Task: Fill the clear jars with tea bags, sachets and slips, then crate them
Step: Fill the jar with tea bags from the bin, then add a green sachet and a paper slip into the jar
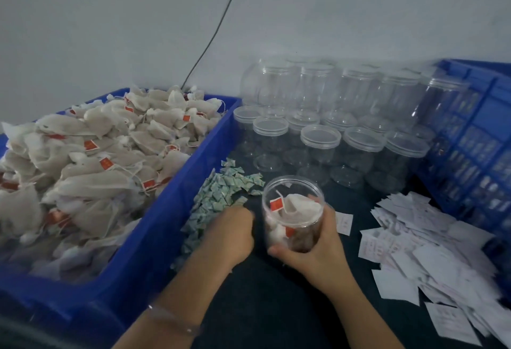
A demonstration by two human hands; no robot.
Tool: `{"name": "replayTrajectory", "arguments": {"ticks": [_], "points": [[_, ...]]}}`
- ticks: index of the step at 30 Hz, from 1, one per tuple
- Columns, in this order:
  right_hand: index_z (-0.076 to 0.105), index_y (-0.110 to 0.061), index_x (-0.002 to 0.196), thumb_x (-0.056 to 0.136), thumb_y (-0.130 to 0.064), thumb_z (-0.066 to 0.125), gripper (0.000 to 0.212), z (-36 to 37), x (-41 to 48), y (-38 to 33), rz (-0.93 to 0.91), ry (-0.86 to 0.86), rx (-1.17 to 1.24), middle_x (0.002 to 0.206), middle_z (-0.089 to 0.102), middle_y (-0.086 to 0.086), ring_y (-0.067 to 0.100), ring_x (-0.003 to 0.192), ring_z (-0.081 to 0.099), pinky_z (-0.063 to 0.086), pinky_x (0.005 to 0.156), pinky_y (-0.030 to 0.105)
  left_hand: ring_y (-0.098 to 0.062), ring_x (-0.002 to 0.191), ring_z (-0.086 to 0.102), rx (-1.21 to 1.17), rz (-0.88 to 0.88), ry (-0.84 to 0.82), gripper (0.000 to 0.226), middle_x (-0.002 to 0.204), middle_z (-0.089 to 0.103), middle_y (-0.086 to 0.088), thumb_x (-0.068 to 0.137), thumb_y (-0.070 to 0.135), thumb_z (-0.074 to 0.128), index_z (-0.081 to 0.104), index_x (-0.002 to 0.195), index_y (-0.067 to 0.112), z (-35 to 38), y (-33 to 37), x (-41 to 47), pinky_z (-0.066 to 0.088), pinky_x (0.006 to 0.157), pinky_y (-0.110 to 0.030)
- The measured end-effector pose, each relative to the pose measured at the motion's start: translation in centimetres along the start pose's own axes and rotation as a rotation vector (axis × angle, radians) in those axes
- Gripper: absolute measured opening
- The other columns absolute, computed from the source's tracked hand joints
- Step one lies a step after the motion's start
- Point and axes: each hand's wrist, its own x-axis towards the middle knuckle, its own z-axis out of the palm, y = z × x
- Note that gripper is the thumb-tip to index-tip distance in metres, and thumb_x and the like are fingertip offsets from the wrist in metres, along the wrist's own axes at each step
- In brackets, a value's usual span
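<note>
My right hand (312, 249) grips a clear jar (293, 210) holding several tea bags with red tags, just above the dark table. My left hand (232, 232) rests with curled fingers on the pile of small green-and-white sachets (221, 196) left of the jar; whether it pinches one is hidden. A blue bin (154, 238) at the left is heaped with white tea bags (91, 155). White paper slips (431, 254) lie spread at the right.
Several empty clear jars (320, 138) stand and are stacked at the back against the wall. A blue slatted crate (475, 138) stands at the right. A black cable (215, 33) runs down the wall. Dark tabletop (265, 293) shows between my arms.
</note>
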Motion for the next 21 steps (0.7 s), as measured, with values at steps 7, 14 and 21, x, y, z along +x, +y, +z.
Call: {"name": "replayTrajectory", "arguments": {"ticks": [7,14,21], "points": [[0.037,-0.03,0.134,0.054,-0.022,0.091,0.096,0.6,-0.2,0.4,0.021,-0.115,0.037,0.118,0.058,-0.034,-0.008,0.113,0.057,0.045,0.087,0.006,-0.02,0.106,0.058,0.04,-0.052,-0.066,0.031,0.12,0.06,-0.006,0.088,0.007,0.061,0.062,0.116,0.017,0.7,-1.2,1.1,0.049,0.093,-0.032],[0.032,-0.033,0.142,0.05,-0.036,0.092,0.11,0.7,0.1,0.9,0.079,-0.096,0.057,0.124,0.057,-0.03,-0.005,0.12,0.054,0.045,0.096,0.012,-0.003,0.079,0.061,-0.4,0.279,0.705,0.012,0.08,0.065,0.015,0.085,0.013,0.069,0.065,0.084,0.025,-3.7,-0.9,-0.8,0.048,0.074,-0.016],[0.036,-0.033,0.138,0.053,-0.034,0.092,0.101,0.7,0.1,0.7,0.039,-0.078,0.034,0.125,0.059,-0.021,0.003,0.12,0.058,0.05,0.096,0.022,0.003,0.118,0.04,-0.273,0.406,0.314,0.023,0.121,0.05,0.02,0.087,0.039,0.063,0.071,0.107,0.029,-3.7,2.8,1.3,0.028,0.091,-0.005]]}}
